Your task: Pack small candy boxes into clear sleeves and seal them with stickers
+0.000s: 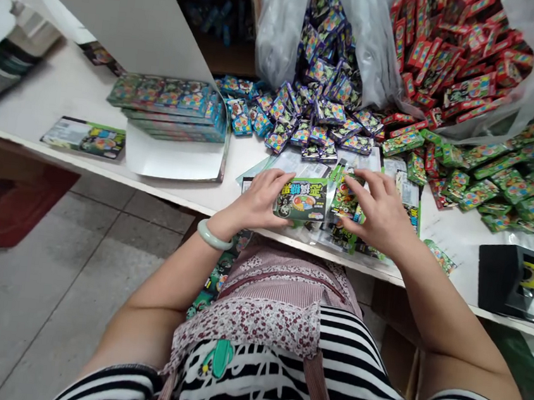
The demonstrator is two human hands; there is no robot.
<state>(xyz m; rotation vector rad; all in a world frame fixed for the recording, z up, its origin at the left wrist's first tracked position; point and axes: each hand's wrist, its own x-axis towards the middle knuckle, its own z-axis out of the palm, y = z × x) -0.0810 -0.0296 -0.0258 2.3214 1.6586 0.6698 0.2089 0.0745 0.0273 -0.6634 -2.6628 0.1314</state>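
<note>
My left hand (263, 201) holds a flat printed packet (303, 199) with green edges and a clear sleeve, thumb below and fingers above. To its right, my right hand (377, 205) has its fingers spread at the edge of green and black packets (346, 199) lying at the table's front edge; whether it grips one is unclear. More flat packets and sheets lie under both hands. Behind them are loose small purple boxes (329, 112), with blue boxes (242, 118) to the left and green boxes (477, 193) to the right.
Stacked printed cards (172, 104) stand at left on a white table (176, 195), near a lone packet (104, 139). Plastic bags spill purple and red boxes (470, 81) at the back. A black tape dispenser (502, 279) sits at the right front edge.
</note>
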